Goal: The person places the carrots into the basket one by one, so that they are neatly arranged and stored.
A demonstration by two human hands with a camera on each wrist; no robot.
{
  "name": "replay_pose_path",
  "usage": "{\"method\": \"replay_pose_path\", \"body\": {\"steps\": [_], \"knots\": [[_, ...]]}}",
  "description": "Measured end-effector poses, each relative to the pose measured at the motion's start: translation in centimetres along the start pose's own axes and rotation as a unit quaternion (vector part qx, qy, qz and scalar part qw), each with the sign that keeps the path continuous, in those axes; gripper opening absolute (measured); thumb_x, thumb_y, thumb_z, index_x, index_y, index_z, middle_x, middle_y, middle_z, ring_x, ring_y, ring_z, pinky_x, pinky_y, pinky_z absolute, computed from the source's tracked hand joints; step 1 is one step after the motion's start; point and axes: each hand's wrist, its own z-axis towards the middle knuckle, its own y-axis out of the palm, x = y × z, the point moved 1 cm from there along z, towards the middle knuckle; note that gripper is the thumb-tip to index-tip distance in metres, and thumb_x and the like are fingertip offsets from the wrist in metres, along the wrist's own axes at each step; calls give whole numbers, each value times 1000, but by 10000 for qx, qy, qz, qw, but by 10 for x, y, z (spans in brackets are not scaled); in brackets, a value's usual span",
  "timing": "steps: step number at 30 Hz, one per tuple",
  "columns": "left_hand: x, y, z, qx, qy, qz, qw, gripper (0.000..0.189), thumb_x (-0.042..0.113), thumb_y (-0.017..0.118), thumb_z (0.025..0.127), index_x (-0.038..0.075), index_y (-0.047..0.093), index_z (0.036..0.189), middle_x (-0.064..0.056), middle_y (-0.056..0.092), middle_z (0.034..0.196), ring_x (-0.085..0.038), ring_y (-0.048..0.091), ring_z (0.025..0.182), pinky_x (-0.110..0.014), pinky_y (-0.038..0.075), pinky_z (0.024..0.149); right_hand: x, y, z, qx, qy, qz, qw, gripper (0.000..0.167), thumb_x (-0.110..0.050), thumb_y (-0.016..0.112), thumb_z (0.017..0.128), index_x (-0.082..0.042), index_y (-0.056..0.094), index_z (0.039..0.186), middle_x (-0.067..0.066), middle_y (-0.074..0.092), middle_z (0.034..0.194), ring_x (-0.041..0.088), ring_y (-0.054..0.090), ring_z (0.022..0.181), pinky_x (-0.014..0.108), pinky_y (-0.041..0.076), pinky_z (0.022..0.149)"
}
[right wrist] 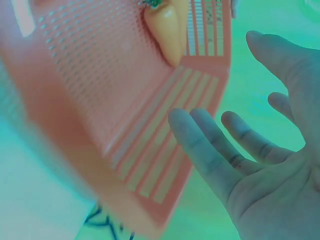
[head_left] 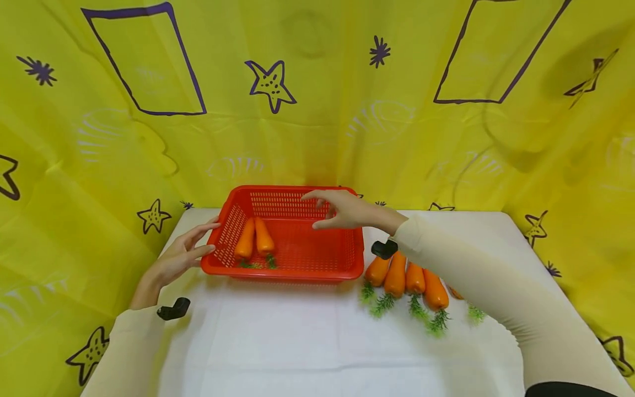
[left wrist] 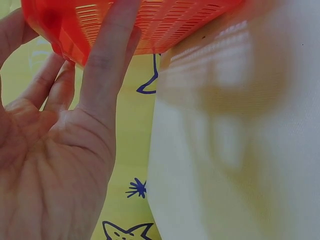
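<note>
Loading carrots into the red plastic basket [head_left: 302,243] looks partly done: two carrots [head_left: 246,241] lie side by side at its left end, while more carrots [head_left: 396,277] lie on the table [head_left: 278,336] to its right, partly beneath the right sleeve [head_left: 461,275]. The next move likely calls for bringing the right hand [head_left: 342,209] back to those. Its grip is empty, fingers loosely bent and thumb parted, above the basket's right half. The left hand [head_left: 179,258] touches the basket's left side, fingers extended, not clenched, apparently steadying it.
</note>
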Motion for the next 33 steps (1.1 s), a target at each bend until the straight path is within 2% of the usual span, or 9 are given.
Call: {"method": "replay_pose_path", "body": {"steps": [7,14,21,27,33], "knots": [[0,2,-1,16,-52,-40,10000,58,14,57,106,9,34,159,2,8,173,-42,9,154,-42,52,91,16,-23,-52,305,171,297,9989,70,-24,78,94,-13,45,154,19,60,129,23,68,92,39,57,80],[0,2,-4,49,-128,-110,9998,59,15,56,107,9,33,160,4,8,173,-42,8,154,-37,53,92,38,-42,-106,651,425,91,9969,70,-21,80,92,-14,46,154,16,62,125,22,70,93,35,59,75],[2,1,-3,35,6,16,10000,57,14,57,106,9,35,159,2,8,173,-44,11,153,-36,54,90,55,-60,-166,1014,829,-72,9914,71,-22,79,93,-14,44,155,15,61,126,19,70,94,30,59,75],[3,1,-2,33,-9,28,10000,56,15,57,107,10,36,159,2,8,173,-44,12,153,-37,55,90,66,-64,-208,1236,987,-257,9871,73,-16,79,92,-12,42,155,15,63,125,15,70,91,29,59,73],[1,1,0,-21,49,-9,10000,56,13,56,107,9,35,159,2,8,173,-44,11,153,-37,55,90,79,-62,-238,1500,1153,-329,9814,73,-10,79,91,-8,42,154,18,65,123,8,69,88,27,58,70]]}}
